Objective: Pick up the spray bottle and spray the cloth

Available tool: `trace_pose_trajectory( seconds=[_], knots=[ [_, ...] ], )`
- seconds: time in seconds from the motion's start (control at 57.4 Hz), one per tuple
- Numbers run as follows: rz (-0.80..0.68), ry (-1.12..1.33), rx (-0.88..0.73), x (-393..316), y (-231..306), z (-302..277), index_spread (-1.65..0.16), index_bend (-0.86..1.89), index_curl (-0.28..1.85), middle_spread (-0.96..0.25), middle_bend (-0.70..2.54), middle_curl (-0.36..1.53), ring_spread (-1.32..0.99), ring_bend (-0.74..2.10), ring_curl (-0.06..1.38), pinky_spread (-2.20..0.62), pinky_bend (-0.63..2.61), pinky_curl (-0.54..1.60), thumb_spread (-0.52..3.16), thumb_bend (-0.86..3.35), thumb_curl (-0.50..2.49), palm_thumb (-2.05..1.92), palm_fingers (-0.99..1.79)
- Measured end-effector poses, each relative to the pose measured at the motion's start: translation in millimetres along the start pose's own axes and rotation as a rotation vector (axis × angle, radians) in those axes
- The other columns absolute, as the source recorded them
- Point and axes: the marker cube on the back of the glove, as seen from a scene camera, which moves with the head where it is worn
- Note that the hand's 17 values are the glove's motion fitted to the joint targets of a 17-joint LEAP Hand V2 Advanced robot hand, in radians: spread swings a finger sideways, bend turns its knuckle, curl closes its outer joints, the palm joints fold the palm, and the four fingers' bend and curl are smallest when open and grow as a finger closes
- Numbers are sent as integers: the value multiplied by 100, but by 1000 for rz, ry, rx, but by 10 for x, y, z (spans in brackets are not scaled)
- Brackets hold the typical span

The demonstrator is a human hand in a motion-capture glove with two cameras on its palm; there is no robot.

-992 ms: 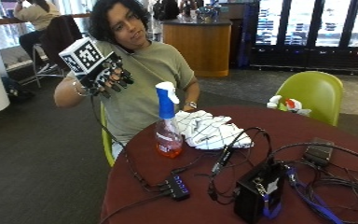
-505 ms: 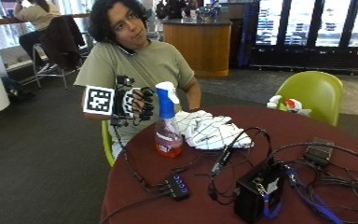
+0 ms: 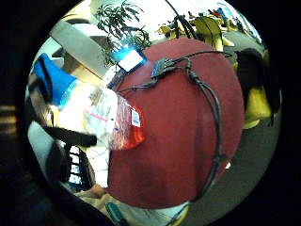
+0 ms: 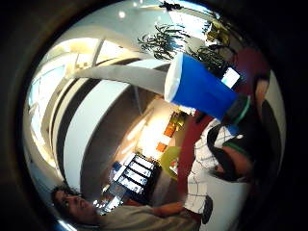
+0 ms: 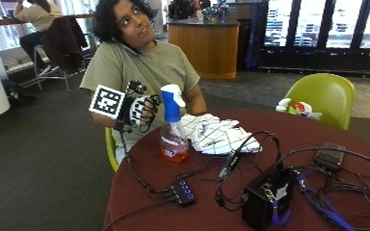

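Observation:
A clear spray bottle (image 5: 173,131) with a blue and white head and orange liquid stands upright on the round maroon table (image 5: 339,134), near the edge by the person. A white cloth (image 5: 218,134) with dark grid lines lies crumpled just right of the bottle. My gloved right hand (image 5: 141,110) hovers at the bottle's neck on its left side, fingers loosely curled and a small gap short of it. The little finger side palm view shows the bottle (image 3: 101,117) close to the palm. The thumb side palm view shows its blue head (image 4: 199,86) and the cloth (image 4: 202,168).
Black cables (image 5: 249,154) loop across the table. A black box (image 5: 267,199), a small hub (image 5: 182,191) and a power adapter (image 5: 329,156) lie among them. A green chair (image 5: 323,96) stands behind the table's far side.
My hand has come down from shoulder height to the left side of the bottle's neck. The bottle and cloth have not moved.

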Motion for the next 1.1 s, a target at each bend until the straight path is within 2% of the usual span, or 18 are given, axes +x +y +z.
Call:
trace_pose_trajectory(
  seconds=[0.07,0.157,0.226,0.296,0.313,0.366,0.383,0.47,0.662,0.871,1.097],
  knots=[
    [24,74,-98,-40,182,-77,-24,55,60,-17,72,69,-19,92,60,-20,91,59,121,0,61,97,115],
    [-83,167,-111,-4,318,-183,-22,45,59,-16,64,66,-16,87,58,-22,83,56,121,-2,61,93,108],
    [-74,229,-166,-37,511,-307,-21,37,57,-13,58,64,-13,80,55,-21,72,52,121,-3,60,88,105],
    [-72,302,-238,-94,679,-414,-22,34,56,-10,55,61,-10,63,51,-14,58,49,121,-4,58,83,89],
    [-73,323,-257,-109,710,-436,-23,33,55,-9,52,59,-9,58,49,-10,53,47,122,-4,57,80,76],
    [-84,392,-328,-155,790,-496,-24,31,54,-7,50,57,-8,51,47,-6,47,45,123,-3,56,77,77],
    [-93,417,-357,-174,817,-518,-26,29,52,-6,46,55,-8,45,44,-1,43,42,123,-4,54,74,66],
    [-136,534,-467,-277,929,-637,-31,26,49,-3,38,51,-8,33,40,11,35,39,124,-3,51,70,48],
    [-190,660,-448,-519,1100,-832,-38,17,41,-2,21,42,-9,21,33,20,27,34,121,-3,46,63,39],
    [-182,772,-509,-694,1331,-1073,-40,18,38,-4,16,36,-9,19,32,22,25,34,115,-3,42,59,36],
    [-154,698,-475,-607,1323,-1171,-41,17,36,-5,16,32,-8,20,31,23,26,35,110,-3,39,56,34]
  ],
)
